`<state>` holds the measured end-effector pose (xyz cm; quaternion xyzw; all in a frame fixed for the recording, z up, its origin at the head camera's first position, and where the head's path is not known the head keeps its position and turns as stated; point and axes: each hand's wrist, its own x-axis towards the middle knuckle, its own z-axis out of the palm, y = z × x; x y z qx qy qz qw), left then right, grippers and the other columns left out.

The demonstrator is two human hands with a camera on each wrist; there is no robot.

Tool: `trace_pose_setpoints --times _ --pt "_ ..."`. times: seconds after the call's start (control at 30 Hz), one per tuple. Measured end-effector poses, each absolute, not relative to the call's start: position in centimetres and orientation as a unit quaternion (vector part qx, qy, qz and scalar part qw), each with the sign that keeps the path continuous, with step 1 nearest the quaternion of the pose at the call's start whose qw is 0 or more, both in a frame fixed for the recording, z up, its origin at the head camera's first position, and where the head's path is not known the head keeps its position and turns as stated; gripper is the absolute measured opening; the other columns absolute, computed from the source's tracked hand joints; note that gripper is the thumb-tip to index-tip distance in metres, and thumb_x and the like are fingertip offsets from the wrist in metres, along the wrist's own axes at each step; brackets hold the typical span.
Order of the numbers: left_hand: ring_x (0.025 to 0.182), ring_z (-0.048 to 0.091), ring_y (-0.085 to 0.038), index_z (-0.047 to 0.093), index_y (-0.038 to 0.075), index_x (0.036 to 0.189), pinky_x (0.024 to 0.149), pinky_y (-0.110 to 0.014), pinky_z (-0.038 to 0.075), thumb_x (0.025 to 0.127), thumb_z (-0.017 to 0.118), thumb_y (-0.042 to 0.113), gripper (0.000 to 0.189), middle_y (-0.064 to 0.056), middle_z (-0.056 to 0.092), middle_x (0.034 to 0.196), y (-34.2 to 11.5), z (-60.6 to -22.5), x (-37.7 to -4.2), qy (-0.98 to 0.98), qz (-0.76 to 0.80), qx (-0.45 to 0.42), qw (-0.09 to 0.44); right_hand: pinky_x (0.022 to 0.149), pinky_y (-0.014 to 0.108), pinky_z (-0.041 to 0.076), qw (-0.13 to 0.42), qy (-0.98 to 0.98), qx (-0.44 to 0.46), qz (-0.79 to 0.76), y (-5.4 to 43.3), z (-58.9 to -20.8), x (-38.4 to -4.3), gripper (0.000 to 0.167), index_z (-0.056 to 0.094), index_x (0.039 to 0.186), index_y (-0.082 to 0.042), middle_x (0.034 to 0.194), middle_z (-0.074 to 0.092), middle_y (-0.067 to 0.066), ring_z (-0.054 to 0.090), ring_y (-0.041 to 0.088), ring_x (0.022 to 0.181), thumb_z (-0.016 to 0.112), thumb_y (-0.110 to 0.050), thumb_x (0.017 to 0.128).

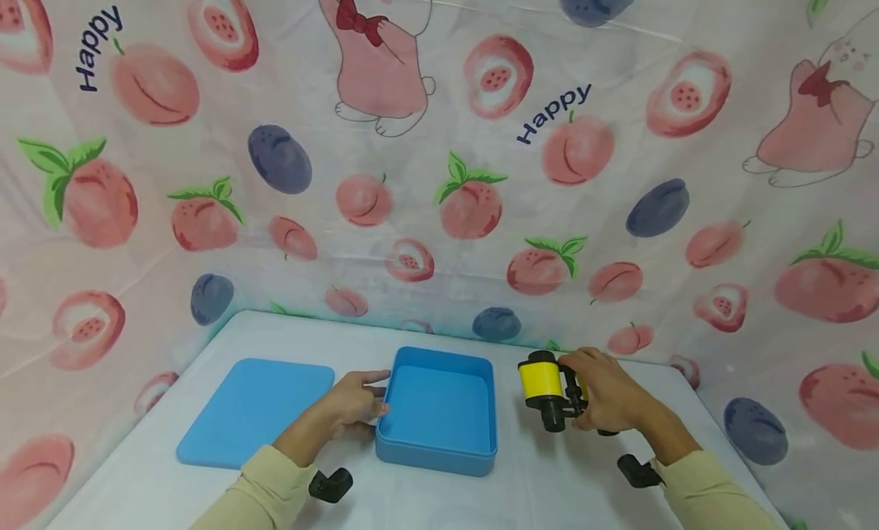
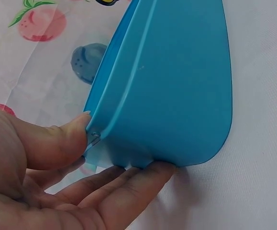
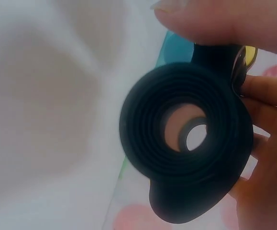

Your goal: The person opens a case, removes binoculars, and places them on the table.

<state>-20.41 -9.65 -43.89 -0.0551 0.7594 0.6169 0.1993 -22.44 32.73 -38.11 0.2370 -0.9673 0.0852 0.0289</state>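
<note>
A blue open-topped box [image 1: 439,451] stands on the white table, its inside showing only a bare floor. At its left wall is my left hand [image 1: 355,405], the fingers fairly straight and touching the outside. The left wrist view shows the thumb by the rim of the box [image 2: 176,81] and fingertips along the wall. To the right of the box, my right hand [image 1: 606,389] grips yellow and black toy binoculars [image 1: 541,379] from their right side. One black eyepiece of the binoculars [image 3: 143,115] faces the right wrist camera; the fingers partly hide the right barrel.
A flat blue lid [image 1: 257,408] lies on the table left of the box. The white tabletop [image 1: 426,507] runs back to a patterned cloth [image 1: 426,171] with peaches and rabbits. Black wrist-worn devices [image 1: 331,486] sit at both sleeves.
</note>
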Motion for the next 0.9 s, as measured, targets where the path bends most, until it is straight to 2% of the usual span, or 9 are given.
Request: trace_pose_setpoints --times 0.4,0.9 --pt "0.138 0.05 -0.059 0.038 0.003 0.16 0.097 -0.068 0.053 0.096 0.064 -0.006 0.069 -0.036 0.042 0.158 -9.6 -43.9 -20.4 0.764 0.613 -0.046 0.196 0.114 0.069 0.04 0.031 -0.966 0.244 0.085 33.5 -39.5 -22.7 0.093 0.058 0.14 -0.001 0.135 0.066 0.01 0.051 0.037 0.131 0.095 -0.024 0.057" --pt "0.138 0.05 -0.059 0.038 0.005 0.16 0.097 -0.068 0.053 0.096 0.063 -0.008 0.07 -0.035 0.041 0.158 -9.6 -43.9 -20.2 0.758 0.619 -0.048 0.199 0.115 0.068 0.039 0.012 -0.968 0.239 0.082 33.6 -40.6 -22.8 0.094 0.058 0.14 -0.002 0.134 0.066 0.009 0.052 0.035 0.129 0.094 -0.025 0.056"
